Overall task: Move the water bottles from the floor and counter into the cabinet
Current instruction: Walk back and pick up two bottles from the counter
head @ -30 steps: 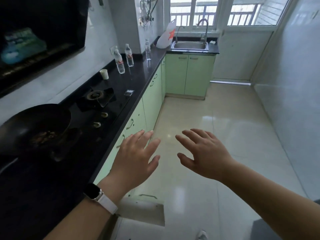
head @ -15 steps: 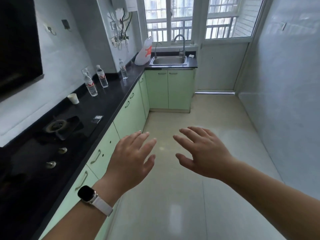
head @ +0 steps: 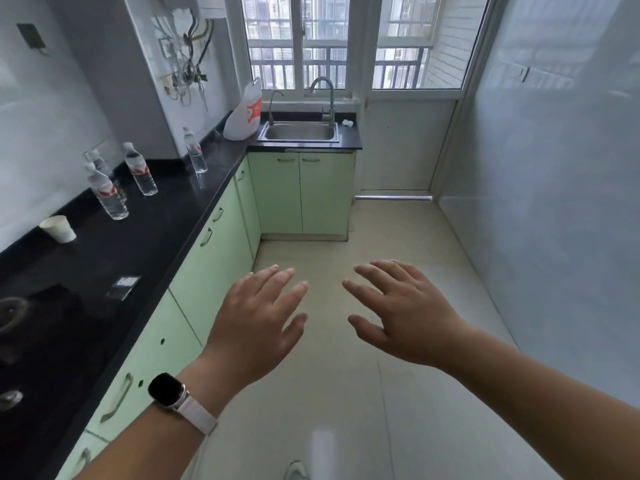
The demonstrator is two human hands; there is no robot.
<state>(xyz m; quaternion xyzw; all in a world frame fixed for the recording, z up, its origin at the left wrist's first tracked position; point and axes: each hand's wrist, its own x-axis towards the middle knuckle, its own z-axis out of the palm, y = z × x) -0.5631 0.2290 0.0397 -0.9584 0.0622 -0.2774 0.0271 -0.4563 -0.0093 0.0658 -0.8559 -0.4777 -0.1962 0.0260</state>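
Observation:
Three clear water bottles with red-and-white labels stand upright on the black counter [head: 166, 216] to my left: the nearest bottle [head: 105, 192], a second bottle [head: 139, 173] behind it, and a third bottle [head: 194, 150] farther back by the wall corner. Light green cabinets [head: 214, 244] with closed doors run under the counter. My left hand [head: 258, 323], with a watch on its wrist, and my right hand [head: 401, 317] hover palm-down over the floor, fingers spread, holding nothing. Both hands are well short of the bottles.
A white paper cup [head: 59, 229] and a small dark packet [head: 123, 287] lie on the counter near the stove [head: 14, 317]. A steel sink [head: 299, 131] and a white plastic bag [head: 244, 112] sit at the far end. The tiled floor [head: 381, 271] stretches ahead.
The view has moved forward along the counter and tilted up; the pan and stove slid out at the left and the bottles appear nearer. Both hands stay open in front of me.

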